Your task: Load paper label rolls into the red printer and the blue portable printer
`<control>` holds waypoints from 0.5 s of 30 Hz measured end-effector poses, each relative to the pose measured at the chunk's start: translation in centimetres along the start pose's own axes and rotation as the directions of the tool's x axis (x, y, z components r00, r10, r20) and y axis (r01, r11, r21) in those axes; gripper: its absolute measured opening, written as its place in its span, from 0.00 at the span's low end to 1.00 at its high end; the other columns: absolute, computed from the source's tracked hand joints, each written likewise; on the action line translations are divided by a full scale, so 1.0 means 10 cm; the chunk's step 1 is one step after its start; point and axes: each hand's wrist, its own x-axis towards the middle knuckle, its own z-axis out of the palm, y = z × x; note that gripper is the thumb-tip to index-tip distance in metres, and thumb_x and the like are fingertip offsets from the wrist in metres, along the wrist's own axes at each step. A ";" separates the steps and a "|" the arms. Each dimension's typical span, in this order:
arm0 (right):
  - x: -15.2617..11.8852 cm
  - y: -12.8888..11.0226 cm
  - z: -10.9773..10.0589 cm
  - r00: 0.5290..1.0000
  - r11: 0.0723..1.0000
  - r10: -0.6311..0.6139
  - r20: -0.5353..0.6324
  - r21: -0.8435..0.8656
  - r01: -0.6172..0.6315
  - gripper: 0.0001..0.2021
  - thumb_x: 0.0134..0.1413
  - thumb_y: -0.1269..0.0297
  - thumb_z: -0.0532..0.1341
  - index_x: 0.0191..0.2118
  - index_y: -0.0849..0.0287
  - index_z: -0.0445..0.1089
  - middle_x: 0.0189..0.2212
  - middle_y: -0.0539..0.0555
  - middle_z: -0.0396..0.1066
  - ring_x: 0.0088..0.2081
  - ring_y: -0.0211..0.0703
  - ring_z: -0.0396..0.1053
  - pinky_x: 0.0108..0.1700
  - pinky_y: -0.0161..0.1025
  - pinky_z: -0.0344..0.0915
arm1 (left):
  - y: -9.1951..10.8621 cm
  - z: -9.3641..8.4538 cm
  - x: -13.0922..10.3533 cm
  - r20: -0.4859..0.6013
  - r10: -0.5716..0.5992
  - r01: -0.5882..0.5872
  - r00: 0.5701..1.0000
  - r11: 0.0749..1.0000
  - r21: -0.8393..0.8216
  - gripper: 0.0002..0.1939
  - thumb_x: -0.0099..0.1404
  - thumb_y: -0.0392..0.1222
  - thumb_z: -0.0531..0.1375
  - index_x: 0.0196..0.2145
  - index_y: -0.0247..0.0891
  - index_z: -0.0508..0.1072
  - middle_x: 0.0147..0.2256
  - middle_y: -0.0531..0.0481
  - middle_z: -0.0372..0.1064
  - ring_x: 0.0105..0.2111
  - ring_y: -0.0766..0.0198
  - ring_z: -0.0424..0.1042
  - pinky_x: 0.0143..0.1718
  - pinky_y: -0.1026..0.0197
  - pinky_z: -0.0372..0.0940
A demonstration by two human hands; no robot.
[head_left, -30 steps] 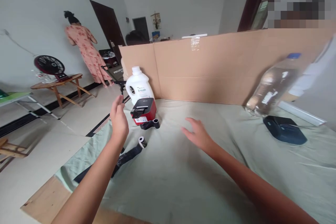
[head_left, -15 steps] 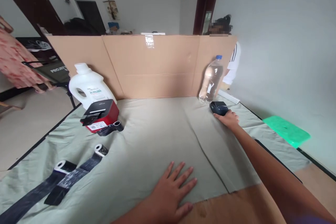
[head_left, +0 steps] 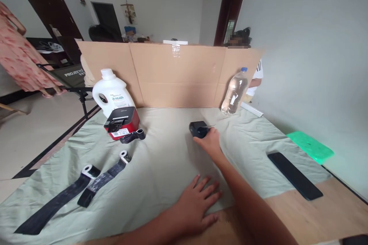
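Note:
My right hand [head_left: 209, 141] grips a small black box-shaped device [head_left: 198, 128] over the middle of the green cloth [head_left: 163, 153]. My left hand [head_left: 195, 204] lies with fingers spread near the table's front edge, holding nothing. At the left, a red and black label printer [head_left: 123, 120] stands in front of a white jug [head_left: 113, 92]. Beside the printer lies a short dark roll [head_left: 140, 134]. Two more black ribbon rolls, one farther back [head_left: 125, 157] and one nearer [head_left: 90, 171], trail unwound strips that cross.
A cardboard screen [head_left: 175, 76] stands along the back. Before its right side is a clear bottle [head_left: 235, 92]. A white tube [head_left: 251, 109], a long black object [head_left: 294, 176] and a green stool [head_left: 310, 146] are at the right. Other people are partly visible behind.
My right hand has moved left with the black device, from near the bottle to mid-cloth. The view has shifted slightly, and the long black object now shows fully. My left hand remains spread.

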 end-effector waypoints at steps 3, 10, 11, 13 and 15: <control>-0.36 -0.44 0.19 1.000 1.000 0.005 0.005 0.012 -0.005 0.29 0.37 0.48 0.70 0.43 0.62 0.65 0.41 0.69 0.71 0.49 0.69 0.68 0.54 0.57 0.64 | 0.01 0.01 0.00 -0.047 0.020 -0.019 0.999 1.000 0.018 0.33 0.74 0.61 0.48 0.71 0.47 0.54 0.70 0.48 0.52 0.71 0.45 0.46 0.71 0.34 0.38; -0.69 -0.70 0.22 0.988 0.996 0.083 0.128 -0.036 -0.079 0.35 0.38 0.47 0.73 0.47 0.66 0.64 0.47 0.74 0.67 0.52 0.70 0.65 0.55 0.56 0.62 | 0.02 0.03 -0.05 -0.140 0.056 -0.058 0.989 0.998 -0.010 0.32 0.75 0.56 0.49 0.71 0.43 0.53 0.71 0.48 0.49 0.71 0.51 0.49 0.72 0.46 0.42; -0.71 -0.71 0.20 0.985 0.995 0.093 0.148 -0.034 -0.089 0.36 0.39 0.46 0.73 0.48 0.66 0.64 0.47 0.73 0.67 0.53 0.70 0.65 0.54 0.55 0.62 | 0.02 0.03 -0.06 -0.147 0.054 -0.057 0.988 0.998 -0.013 0.33 0.74 0.56 0.49 0.72 0.43 0.52 0.71 0.47 0.48 0.71 0.51 0.49 0.72 0.47 0.42; -0.74 -0.72 0.14 0.975 0.993 0.119 0.185 -0.042 -0.113 0.39 0.40 0.44 0.72 0.51 0.68 0.64 0.50 0.74 0.66 0.55 0.71 0.64 0.53 0.53 0.64 | 0.02 0.04 -0.06 -0.161 0.057 -0.058 0.985 0.998 -0.002 0.33 0.74 0.56 0.50 0.72 0.43 0.52 0.71 0.47 0.50 0.70 0.52 0.50 0.72 0.47 0.42; -0.74 -0.70 0.08 0.960 0.992 0.120 0.251 -0.054 -0.110 0.45 0.41 0.42 0.71 0.58 0.71 0.61 0.53 0.76 0.63 0.55 0.72 0.65 0.52 0.53 0.65 | 0.02 0.05 -0.05 -0.170 0.072 -0.067 0.983 0.997 0.040 0.31 0.74 0.56 0.50 0.70 0.44 0.55 0.69 0.47 0.55 0.70 0.52 0.52 0.72 0.46 0.42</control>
